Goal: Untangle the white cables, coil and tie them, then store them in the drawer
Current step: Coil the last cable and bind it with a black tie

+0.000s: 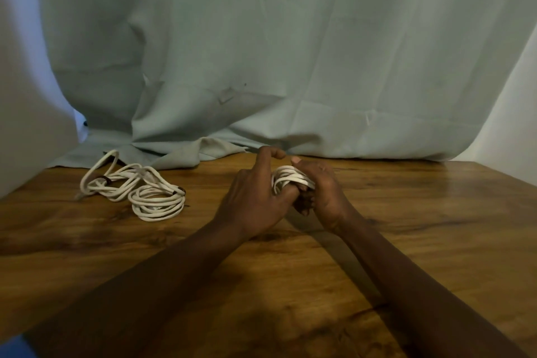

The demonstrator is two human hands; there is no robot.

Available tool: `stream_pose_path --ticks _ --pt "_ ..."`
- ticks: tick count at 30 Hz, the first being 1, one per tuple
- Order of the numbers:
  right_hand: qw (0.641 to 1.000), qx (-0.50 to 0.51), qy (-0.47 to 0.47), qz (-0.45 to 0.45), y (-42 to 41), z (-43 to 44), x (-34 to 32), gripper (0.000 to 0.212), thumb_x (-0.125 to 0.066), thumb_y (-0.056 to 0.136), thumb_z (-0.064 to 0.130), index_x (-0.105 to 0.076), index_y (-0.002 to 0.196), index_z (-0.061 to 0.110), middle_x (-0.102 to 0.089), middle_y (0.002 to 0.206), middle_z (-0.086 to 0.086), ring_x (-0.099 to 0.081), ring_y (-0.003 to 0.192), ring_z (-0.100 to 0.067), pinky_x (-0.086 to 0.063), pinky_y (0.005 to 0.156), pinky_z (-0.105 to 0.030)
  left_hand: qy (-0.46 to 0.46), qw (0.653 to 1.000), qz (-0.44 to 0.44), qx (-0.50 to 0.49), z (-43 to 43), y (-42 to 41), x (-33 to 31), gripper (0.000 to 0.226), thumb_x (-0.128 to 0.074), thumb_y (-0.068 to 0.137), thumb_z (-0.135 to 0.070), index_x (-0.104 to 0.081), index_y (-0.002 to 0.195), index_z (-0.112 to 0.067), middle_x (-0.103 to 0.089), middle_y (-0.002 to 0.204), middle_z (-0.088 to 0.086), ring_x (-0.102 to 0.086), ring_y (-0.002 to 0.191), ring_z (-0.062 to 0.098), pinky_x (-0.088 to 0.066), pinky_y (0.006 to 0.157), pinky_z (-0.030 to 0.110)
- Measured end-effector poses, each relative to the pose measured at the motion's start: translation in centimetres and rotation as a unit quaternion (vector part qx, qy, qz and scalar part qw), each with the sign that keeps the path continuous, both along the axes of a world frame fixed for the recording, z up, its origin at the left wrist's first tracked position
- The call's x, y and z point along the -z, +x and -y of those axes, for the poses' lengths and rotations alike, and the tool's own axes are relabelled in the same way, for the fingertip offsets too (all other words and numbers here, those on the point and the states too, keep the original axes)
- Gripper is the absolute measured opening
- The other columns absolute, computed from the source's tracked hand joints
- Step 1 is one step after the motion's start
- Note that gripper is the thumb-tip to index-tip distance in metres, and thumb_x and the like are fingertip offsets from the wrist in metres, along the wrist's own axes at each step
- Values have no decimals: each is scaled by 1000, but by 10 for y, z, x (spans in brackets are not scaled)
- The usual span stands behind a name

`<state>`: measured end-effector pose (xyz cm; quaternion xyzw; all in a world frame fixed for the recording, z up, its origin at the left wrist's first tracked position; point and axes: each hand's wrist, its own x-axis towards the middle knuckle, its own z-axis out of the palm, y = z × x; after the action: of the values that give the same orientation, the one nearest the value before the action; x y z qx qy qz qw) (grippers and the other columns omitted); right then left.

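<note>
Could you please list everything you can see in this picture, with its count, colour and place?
held cable coil: one, white, between the two hands, above the middle of the table.
loose cable bundle: one, white, on the table at far left, near the cloth.
flat cable coil: one, white, on the table beside the loose bundle, on its right.
dark ties: two, dark brown, one on each cable lying on the table.
table: one, brown wood grain, under everything.
cloth: one, pale grey-green, hanging behind and draped onto the table's far edge.
left hand: one, fingers curled on the held coil.
right hand: one, grips the held coil from the right.
</note>
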<state>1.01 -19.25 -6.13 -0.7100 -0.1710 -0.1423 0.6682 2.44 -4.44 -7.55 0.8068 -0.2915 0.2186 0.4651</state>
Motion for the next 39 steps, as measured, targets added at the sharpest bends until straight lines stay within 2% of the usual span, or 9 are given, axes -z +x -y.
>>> stream_pose_path --ticks 4,10,15,21,24,28,31,34,39 --pt "1000 2 9 0 2 0 0 45 -50 98 30 -64 63 5 -39 41 -4 -33 32 -15 -29 38 -21 -2 1000 13 15 3 0 5 43 -57 87 -45 -45 128 -40 -74 90 -11 -70 79 5 -60 71 41" --pt "990 -8 104 -99 2 -9 7 55 -43 101 33 -48 49 16 -28 37 2 -24 27 -9 -23 36 -16 -63 998 31 -2 0 6 5 35 -76 77 -22 -78 111 -31 -77 92 -15 -69 84 -3 -58 77 26" --pt "975 20 128 -179 5 -16 13 54 -45 104 41 -42 57 15 -29 38 4 -25 27 -9 -18 37 -17 -22 996 75 -35 0 8 7 37 -75 80 -20 -75 115 -31 -78 102 -12 -70 90 3 -57 81 30" --pt "980 100 87 -151 0 -21 6 44 -52 104 36 -63 74 6 -51 42 2 -44 31 -7 -31 35 -16 101 980 155 -69 -12 15 3 47 -72 82 -37 -66 127 -32 -77 102 -10 -70 90 11 -50 73 27" --pt "981 84 84 -154 -1 -19 5 39 -52 105 35 -65 83 5 -47 44 1 -39 31 -8 -29 36 -16 99 985 140 -35 -13 18 3 42 -69 76 -40 -70 117 -33 -74 95 -13 -67 87 9 -48 71 28" --pt "983 11 87 -163 -2 -14 6 50 -50 104 33 -65 59 17 -36 41 2 -30 29 -8 -21 38 -14 129 985 111 -30 -13 18 5 57 -59 76 -52 -54 131 -36 -72 101 -11 -67 92 15 -52 78 36" --pt "988 -17 72 -137 -1 -10 4 55 -48 105 30 -62 54 16 -36 38 2 -31 27 -8 -23 37 -15 128 989 74 3 -12 16 5 47 -61 85 -46 -50 129 -37 -72 90 -11 -68 80 12 -50 72 33" --pt "991 -26 47 -124 -1 -3 3 53 -47 106 30 -58 57 12 -35 38 2 -31 27 -8 -25 36 -15 118 992 41 35 -10 18 5 31 -63 88 -44 -59 118 -37 -67 90 -15 -62 79 2 -43 68 27" --pt "986 -21 25 -165 3 5 5 49 -50 104 34 -53 63 8 -36 41 0 -28 28 -8 -23 35 -15 82 995 -16 49 -13 26 5 30 -79 80 -46 -76 105 -30 -69 93 -10 -64 81 4 -54 71 32"
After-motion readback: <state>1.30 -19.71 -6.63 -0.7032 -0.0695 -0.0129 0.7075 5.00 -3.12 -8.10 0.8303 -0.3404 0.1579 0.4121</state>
